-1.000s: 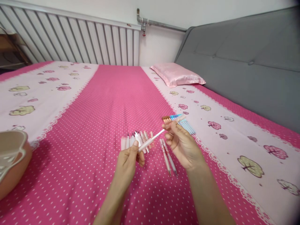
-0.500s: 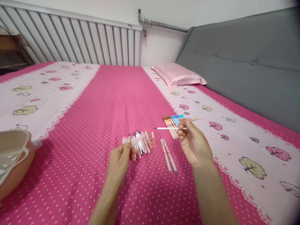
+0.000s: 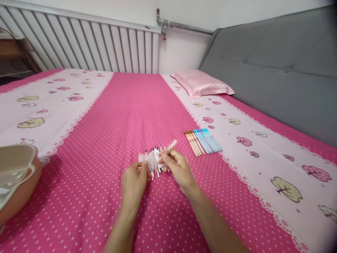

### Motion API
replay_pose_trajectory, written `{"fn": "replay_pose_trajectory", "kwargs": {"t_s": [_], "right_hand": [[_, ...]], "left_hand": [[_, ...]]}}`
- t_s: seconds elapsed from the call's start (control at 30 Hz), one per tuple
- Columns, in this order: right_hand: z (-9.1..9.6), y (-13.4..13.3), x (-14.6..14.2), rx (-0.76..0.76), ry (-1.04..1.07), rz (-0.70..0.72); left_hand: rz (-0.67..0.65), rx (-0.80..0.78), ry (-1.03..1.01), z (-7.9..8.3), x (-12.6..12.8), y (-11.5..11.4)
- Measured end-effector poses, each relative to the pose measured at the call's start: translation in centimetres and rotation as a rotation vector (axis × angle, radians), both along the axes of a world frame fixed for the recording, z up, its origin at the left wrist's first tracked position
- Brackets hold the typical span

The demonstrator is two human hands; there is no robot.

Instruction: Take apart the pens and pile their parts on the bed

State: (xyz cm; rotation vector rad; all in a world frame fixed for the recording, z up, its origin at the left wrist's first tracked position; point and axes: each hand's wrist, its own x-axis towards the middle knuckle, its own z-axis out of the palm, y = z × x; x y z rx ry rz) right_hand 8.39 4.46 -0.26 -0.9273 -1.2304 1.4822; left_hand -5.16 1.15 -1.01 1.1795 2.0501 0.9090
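My left hand (image 3: 135, 179) is closed, thumb against fingers, on a translucent pale pen barrel (image 3: 152, 162), blurred by motion. My right hand (image 3: 180, 171) sits close beside it and pinches a clear, pinkish pen part (image 3: 172, 144) that points up and to the right. Whether a refill is also between the right fingers I cannot make out. Under and behind both hands lies a pile of pen refills and pen parts (image 3: 156, 150), white with dark tips. Two assembled pens are almost wholly hidden by my right hand and forearm.
A row of brown-capped and blue-capped pens (image 3: 207, 142) lies to the right on the pink dotted bedspread (image 3: 137, 105). A beige basin (image 3: 28, 186) with white pieces in it stands at the left edge. Farther back are a pink pillow (image 3: 201, 83), a grey headboard (image 3: 273, 73) and a radiator (image 3: 100, 45).
My right hand has moved left and down from near the capped pens to beside my left hand. The white refill it held out is no longer clearly visible. My left hand has barely moved.
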Motion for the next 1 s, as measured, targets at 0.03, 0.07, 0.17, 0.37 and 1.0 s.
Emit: {"fn": "replay_pose_trajectory", "kwargs": {"t_s": [0.03,0.07,0.17,0.37,1.0], "right_hand": [[-0.3,0.0,-0.2,0.001,-0.016,0.011],[-0.5,0.0,-0.3,0.001,-0.029,0.024],[-1.1,0.1,-0.5,-0.014,-0.07,0.06],[-1.0,0.3,0.2,-0.143,-0.146,0.125],[-0.5,0.0,1.0,0.129,-0.272,0.246]], "left_hand": [[0.0,-0.01,0.032,-0.1,0.0,0.0],[-0.001,-0.019,0.07,-0.1,0.1,0.0],[-0.026,-0.04,0.155,-0.1,0.2,0.0],[-0.071,-0.039,0.146,-0.1,0.5,0.1],[-0.047,0.024,0.058,0.6,0.8,-0.2]]}}
